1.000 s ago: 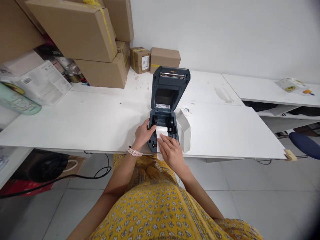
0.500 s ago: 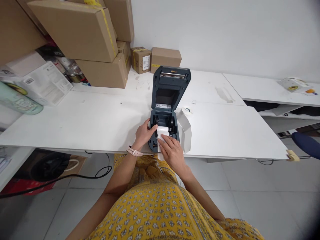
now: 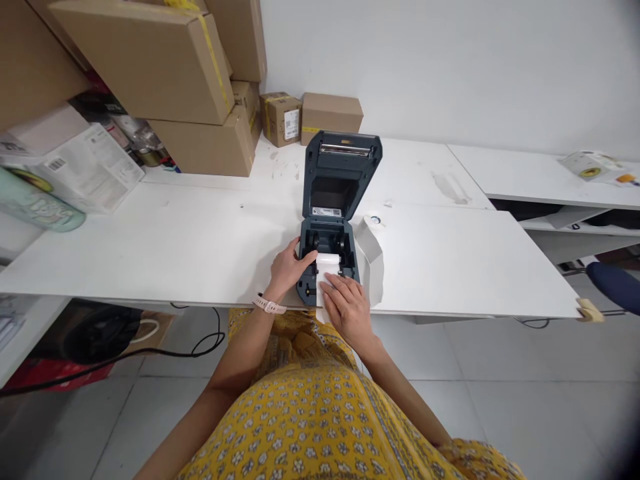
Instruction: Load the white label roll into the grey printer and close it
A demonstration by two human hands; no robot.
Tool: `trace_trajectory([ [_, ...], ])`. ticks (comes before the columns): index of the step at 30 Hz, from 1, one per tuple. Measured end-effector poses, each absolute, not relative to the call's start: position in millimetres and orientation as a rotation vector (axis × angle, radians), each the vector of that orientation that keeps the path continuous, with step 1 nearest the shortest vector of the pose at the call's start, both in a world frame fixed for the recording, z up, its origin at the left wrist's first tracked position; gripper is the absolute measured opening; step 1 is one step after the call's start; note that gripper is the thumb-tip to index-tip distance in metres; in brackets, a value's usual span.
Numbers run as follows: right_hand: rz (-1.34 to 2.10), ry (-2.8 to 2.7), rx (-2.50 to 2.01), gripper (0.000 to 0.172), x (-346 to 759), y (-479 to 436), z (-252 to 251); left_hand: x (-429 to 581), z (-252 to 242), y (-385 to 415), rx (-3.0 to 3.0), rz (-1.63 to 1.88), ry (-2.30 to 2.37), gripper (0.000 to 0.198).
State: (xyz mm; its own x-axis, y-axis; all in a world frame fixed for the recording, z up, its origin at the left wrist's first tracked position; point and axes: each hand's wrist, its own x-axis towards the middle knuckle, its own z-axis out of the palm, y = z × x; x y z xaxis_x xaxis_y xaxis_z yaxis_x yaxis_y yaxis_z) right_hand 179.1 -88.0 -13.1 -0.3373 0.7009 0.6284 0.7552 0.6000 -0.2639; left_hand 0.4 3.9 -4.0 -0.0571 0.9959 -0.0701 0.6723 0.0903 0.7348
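Note:
A dark label printer [image 3: 304, 292] stands at the table's front edge with its lid [image 3: 342, 170] raised. Inside its bay sits a small white paper roll [image 3: 328, 259], and a white strip [image 3: 323, 313] runs from it toward me over the printer's front. My left hand [image 3: 290, 270] is closed around the printer's left side, thumb reaching over to the roll's left end. My right hand [image 3: 349, 303] lies over the strip with its fingers extended and fairly flat. Whether its thumb goes under the paper I cannot tell.
Right of the printer lies a creased pale paper piece [image 3: 371, 260]; behind it is a small round item [image 3: 375, 220]. Cardboard boxes [image 3: 200, 143] are stacked back left, with two smaller ones [image 3: 332, 117] at the wall. A green bottle [image 3: 43, 203] lies far left. Black cable [image 3: 190, 353] hangs below.
The paper roll and strip have shifted slightly to the right, along with my right hand. My left hand stays on the printer's left side.

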Motion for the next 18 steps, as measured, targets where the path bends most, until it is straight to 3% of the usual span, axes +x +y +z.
trace_trajectory([
  [6,-0.066,-2.103,-1.125,0.023,182,-93,-13,2,0,0,1.594,0.708,1.808,0.071],
  [11,0.019,-1.849,-1.024,0.021,204,-73,19,13,-3,-26,1.521,0.914,1.692,0.101],
  [14,0.107,-1.469,-1.099,0.037,220,-6,60,19,-9,-43,1.513,0.944,1.589,0.112],
  [18,0.521,-1.409,-1.135,0.066,226,115,105,15,-14,-63,1.484,0.952,1.499,0.117],
])
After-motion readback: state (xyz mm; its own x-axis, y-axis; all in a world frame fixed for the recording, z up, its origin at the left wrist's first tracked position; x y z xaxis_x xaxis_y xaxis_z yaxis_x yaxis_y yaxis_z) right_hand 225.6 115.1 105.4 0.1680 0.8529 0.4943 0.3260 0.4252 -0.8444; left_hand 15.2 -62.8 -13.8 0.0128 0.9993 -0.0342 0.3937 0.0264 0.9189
